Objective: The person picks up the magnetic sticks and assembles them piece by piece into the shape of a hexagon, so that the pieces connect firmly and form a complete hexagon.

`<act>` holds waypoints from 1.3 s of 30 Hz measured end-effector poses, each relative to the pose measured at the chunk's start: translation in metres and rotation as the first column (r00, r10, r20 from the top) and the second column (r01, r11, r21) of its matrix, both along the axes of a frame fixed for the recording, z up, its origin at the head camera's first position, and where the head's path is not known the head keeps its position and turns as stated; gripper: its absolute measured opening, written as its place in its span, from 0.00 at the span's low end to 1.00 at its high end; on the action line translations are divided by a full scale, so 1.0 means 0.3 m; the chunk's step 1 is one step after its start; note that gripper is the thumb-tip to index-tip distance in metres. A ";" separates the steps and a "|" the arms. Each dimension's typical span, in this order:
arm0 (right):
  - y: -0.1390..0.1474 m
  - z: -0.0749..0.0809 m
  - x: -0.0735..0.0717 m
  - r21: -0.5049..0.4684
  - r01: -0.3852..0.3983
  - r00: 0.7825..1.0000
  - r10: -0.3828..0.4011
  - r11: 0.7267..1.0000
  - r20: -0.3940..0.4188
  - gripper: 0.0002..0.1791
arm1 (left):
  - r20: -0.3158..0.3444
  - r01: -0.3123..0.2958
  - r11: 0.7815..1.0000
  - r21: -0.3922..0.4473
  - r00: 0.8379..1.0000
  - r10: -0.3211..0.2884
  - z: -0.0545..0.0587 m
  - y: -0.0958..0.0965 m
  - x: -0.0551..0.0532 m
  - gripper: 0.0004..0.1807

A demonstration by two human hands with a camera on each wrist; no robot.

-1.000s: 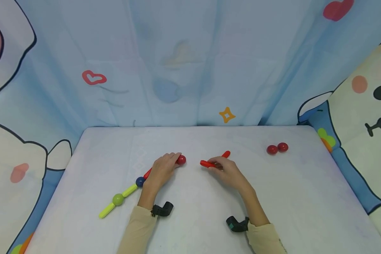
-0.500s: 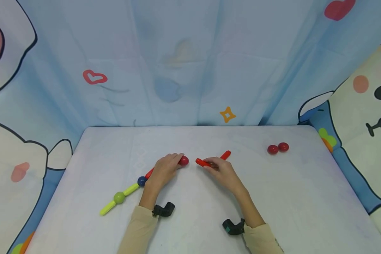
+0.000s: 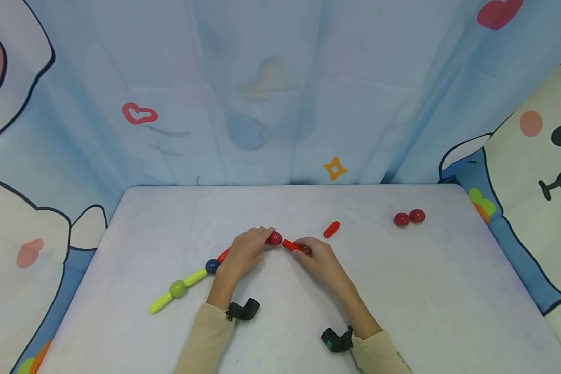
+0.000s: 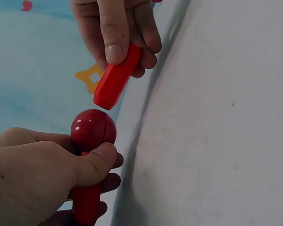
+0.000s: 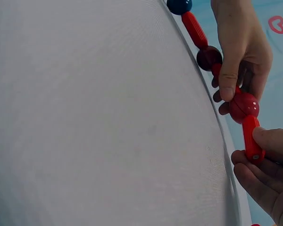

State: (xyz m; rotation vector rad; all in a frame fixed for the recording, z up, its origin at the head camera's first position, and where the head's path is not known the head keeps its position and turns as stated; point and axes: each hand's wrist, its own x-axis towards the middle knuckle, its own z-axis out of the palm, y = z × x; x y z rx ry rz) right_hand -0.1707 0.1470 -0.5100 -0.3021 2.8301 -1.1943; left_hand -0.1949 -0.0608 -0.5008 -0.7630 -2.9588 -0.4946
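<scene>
My left hand (image 3: pixel 248 252) grips the far end of a chain of rods and balls, its thumb and fingers round a red rod (image 4: pixel 86 205) just under a red ball (image 4: pixel 92 129). From there the chain runs down-left: a darker red ball (image 5: pixel 209 58), another red rod (image 5: pixel 195 29), a blue ball (image 3: pixel 212 266), then yellow-green rods and a green ball (image 3: pixel 178 289). Between thumb and fingers my right hand (image 3: pixel 321 262) pinches a separate red rod (image 4: pixel 117 77). One tip points at the red ball, with a narrow gap in the left wrist view; the other end shows a metal dot.
A loose red rod (image 3: pixel 331 229) lies beyond my right hand. Two red balls (image 3: pixel 409 218) sit side by side at the back right. The white-covered table (image 3: pixel 280 322) ends at a blue patterned curtain (image 3: pixel 280 130).
My right hand has moved left with its red rod, up close to the red ball. My left hand and the chain have shifted slightly right. The loose red rod is now fully uncovered.
</scene>
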 end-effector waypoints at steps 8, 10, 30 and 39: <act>-0.011 0.000 0.007 0.008 0.025 1.000 -0.025 1.000 0.008 0.17 | 0.011 0.014 1.000 0.020 1.000 -0.014 0.009 0.005 0.011 0.26; -0.011 0.002 0.007 0.005 0.022 1.000 -0.022 1.000 0.021 0.17 | 0.006 0.015 1.000 0.024 1.000 -0.015 0.009 0.004 0.012 0.26; -0.002 0.006 0.004 -0.031 -0.014 1.000 0.014 0.999 0.024 0.18 | -0.013 0.080 0.997 0.023 0.997 -0.080 -0.001 0.002 0.006 0.29; -0.001 0.005 0.003 -0.042 -0.026 0.999 0.028 0.999 0.033 0.18 | -0.022 0.109 0.991 0.080 0.994 -0.108 -0.001 0.000 0.000 0.22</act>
